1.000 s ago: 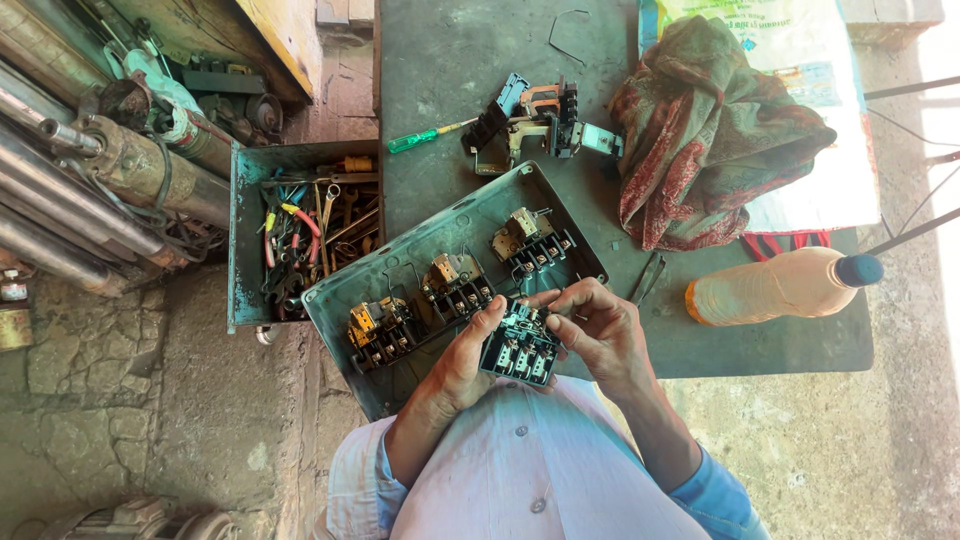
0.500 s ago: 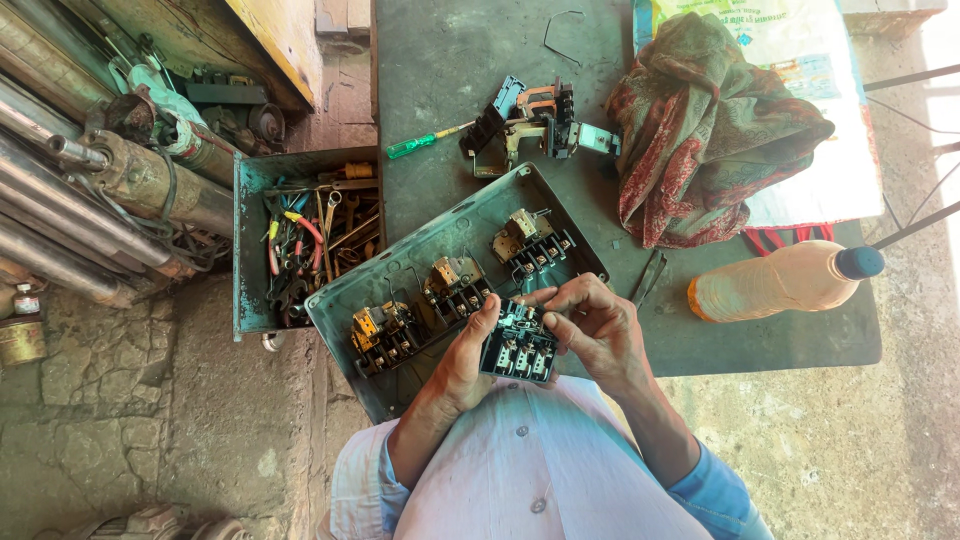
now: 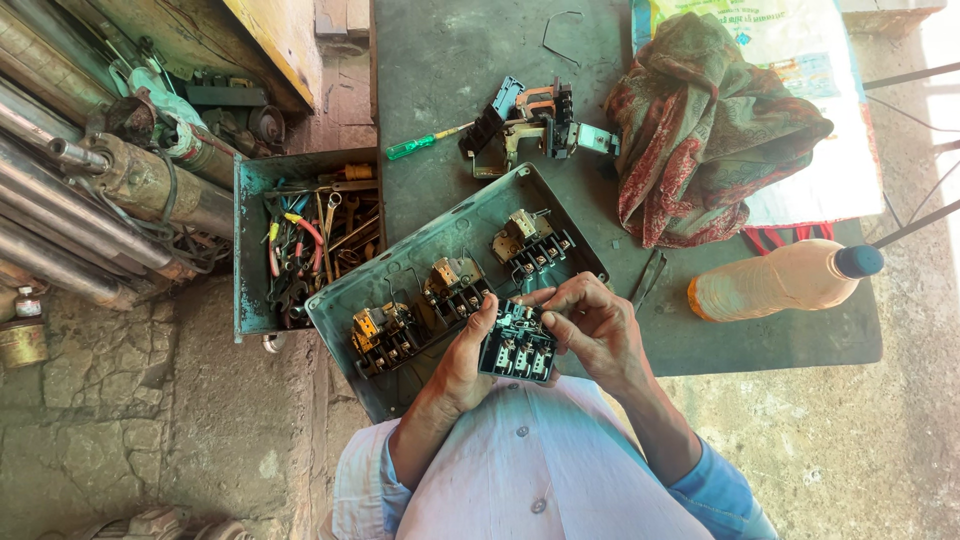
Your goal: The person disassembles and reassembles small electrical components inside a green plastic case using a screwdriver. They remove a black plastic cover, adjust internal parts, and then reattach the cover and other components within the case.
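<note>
Contactor block sits low in the centre of the frame, gripped in my left hand just as a second ago; my right hand still pinches its top edge above the open grey switch box.

the open metal box lies at the table's near edge, three switch blocks in a row inside it. a fourth switch block sits between both hands over the box's near right corner. behind the box lie a screwdriver and loose parts. cloth toward the far right corner, bottle at the right edge, toolbox off the left edge.
</note>
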